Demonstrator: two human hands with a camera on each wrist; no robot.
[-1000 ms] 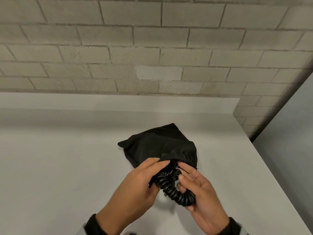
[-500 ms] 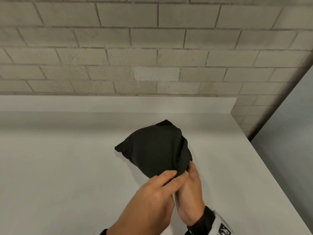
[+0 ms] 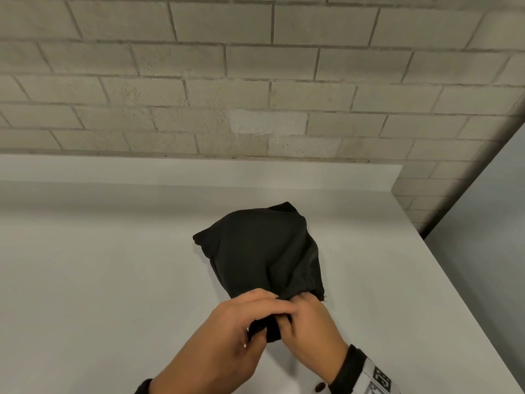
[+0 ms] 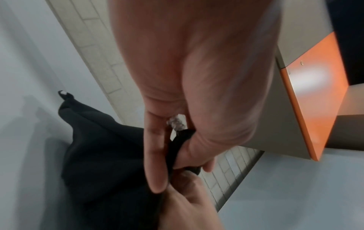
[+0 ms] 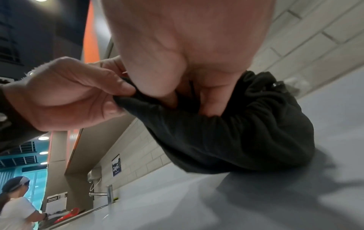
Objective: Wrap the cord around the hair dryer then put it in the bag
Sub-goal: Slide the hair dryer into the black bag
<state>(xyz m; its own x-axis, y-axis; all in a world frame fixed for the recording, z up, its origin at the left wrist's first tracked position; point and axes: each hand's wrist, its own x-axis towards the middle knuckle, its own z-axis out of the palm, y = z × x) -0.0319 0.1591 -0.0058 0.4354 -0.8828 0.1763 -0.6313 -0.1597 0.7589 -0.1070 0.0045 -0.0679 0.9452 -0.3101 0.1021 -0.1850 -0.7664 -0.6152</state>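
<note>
Two hands meet at the mouth of the black bag (image 3: 255, 251), close together and touching. The left hand (image 3: 227, 334) pinches the gathered cloth of the opening between thumb and fingers (image 4: 155, 163), and the right hand (image 3: 309, 331) has its fingers curled on the same edge from the other side. The bag lies on the white counter (image 3: 99, 280), bulging and rounded, its closed end pointing away from the hands toward the brick wall (image 3: 255, 81). The hair dryer and its cord cannot be seen in any view; the bag is full. On the far side of the bag from the hands, a small white cord end (image 4: 63, 93) sticks out at its corner.
</note>
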